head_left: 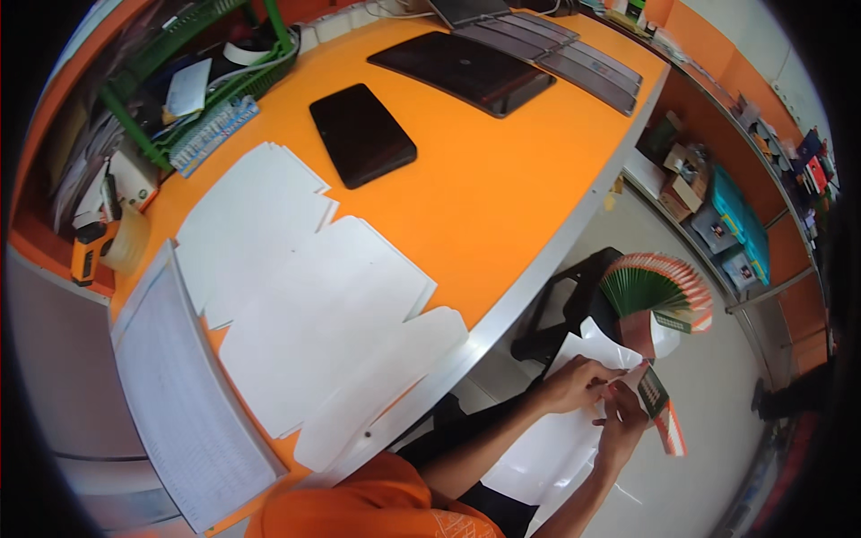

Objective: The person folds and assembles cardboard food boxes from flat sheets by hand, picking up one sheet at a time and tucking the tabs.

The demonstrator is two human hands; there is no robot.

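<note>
Off the table's right edge, low in the view, my left hand [574, 384] pinches the top edge of a flat white die-cut cardboard sheet [552, 444] that lies across my lap. My right hand [623, 414] grips the same sheet just beside it, and a small green and orange printed carton [659, 403] sits against its fingers. Both hands meet near the sheet's upper corner. A fanned stack of green and orange flat cartons [655, 287] rests on a black chair [565, 314] just beyond my hands.
On the orange table [484, 197] lie unfolded white carton blanks [296, 296], a printed paper sheet [179, 386], a black tablet [361, 134] and a closed dark laptop [462, 70]. A green basket [206, 63] and tape dispenser [99, 233] stand left. Shelves with boxes [726, 215] line the right.
</note>
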